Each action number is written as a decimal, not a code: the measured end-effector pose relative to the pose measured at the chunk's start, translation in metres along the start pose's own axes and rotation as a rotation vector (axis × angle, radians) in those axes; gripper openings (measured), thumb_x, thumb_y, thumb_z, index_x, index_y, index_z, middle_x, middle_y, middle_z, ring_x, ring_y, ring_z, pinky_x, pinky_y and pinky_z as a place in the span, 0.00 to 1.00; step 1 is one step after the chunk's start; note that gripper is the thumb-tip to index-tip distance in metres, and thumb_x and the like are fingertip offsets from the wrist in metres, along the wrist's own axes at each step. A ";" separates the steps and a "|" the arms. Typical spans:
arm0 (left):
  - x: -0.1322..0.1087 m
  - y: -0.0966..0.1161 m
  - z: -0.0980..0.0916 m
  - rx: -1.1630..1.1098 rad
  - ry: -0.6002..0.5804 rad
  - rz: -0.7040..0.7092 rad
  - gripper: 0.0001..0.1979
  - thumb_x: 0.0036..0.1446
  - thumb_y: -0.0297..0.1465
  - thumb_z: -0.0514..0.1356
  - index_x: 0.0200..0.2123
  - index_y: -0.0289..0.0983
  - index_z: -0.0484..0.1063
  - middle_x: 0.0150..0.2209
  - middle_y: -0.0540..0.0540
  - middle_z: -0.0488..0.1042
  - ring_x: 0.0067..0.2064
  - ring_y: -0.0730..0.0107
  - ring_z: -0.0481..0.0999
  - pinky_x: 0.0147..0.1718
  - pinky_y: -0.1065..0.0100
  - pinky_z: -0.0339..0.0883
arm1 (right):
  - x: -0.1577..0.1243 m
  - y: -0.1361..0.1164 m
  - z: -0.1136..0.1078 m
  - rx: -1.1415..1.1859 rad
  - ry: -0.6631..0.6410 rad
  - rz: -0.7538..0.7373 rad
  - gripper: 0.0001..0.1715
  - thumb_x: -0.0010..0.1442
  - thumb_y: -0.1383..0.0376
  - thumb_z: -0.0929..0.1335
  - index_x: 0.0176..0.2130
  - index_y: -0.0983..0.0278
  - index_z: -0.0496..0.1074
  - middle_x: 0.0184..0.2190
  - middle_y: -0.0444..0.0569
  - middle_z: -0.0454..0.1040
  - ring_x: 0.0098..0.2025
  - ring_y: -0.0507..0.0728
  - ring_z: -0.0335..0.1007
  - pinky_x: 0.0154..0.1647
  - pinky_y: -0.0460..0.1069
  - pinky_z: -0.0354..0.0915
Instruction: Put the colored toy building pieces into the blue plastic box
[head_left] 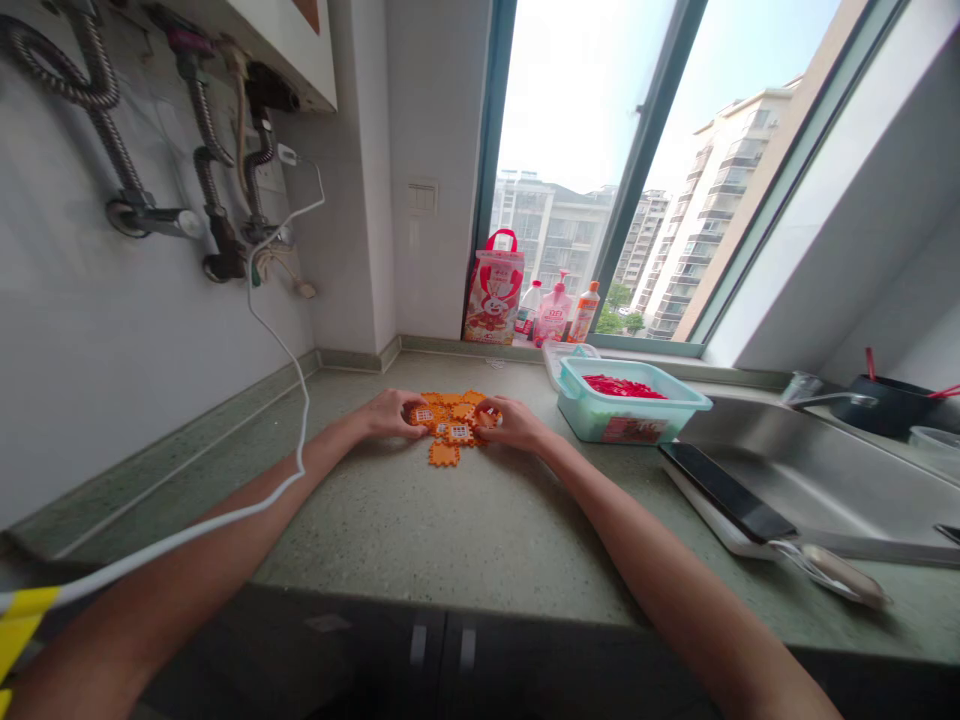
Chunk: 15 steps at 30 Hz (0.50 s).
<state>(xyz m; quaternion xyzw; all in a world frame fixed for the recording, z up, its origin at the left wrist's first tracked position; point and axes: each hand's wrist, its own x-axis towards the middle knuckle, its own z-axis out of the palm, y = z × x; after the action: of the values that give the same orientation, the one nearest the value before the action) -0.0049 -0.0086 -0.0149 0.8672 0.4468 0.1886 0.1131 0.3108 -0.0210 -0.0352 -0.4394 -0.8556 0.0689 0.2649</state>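
Note:
Orange interlocking plastic tiles with notched edges lie in a small pile on the green-grey countertop. At the left side of the pile, my left hand curls its thumb and fingers round an orange tile with a white window grid. Opposite it, my right hand pinches another orange tile at the pile's right side. Between the hands, a second window-grid tile rests on the others. My fingers partly cover the tiles they grip.
A teal tub of red pieces stands to the right, beside the steel sink. A black phone-like slab lies at the sink's edge. A white cable hangs across my left forearm. Bottles and a red package line the windowsill.

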 end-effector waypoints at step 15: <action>-0.001 0.009 0.001 0.198 -0.021 -0.025 0.29 0.52 0.53 0.63 0.50 0.40 0.78 0.33 0.45 0.79 0.31 0.59 0.75 0.31 0.64 0.61 | -0.003 -0.005 -0.002 -0.120 0.006 0.004 0.18 0.60 0.55 0.74 0.48 0.59 0.81 0.41 0.50 0.82 0.39 0.58 0.76 0.44 0.49 0.67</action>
<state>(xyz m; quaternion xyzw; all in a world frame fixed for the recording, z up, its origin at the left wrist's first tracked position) 0.0012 -0.0148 -0.0126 0.8703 0.4729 0.1330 0.0342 0.3098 -0.0265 -0.0328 -0.4563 -0.8566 0.0166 0.2402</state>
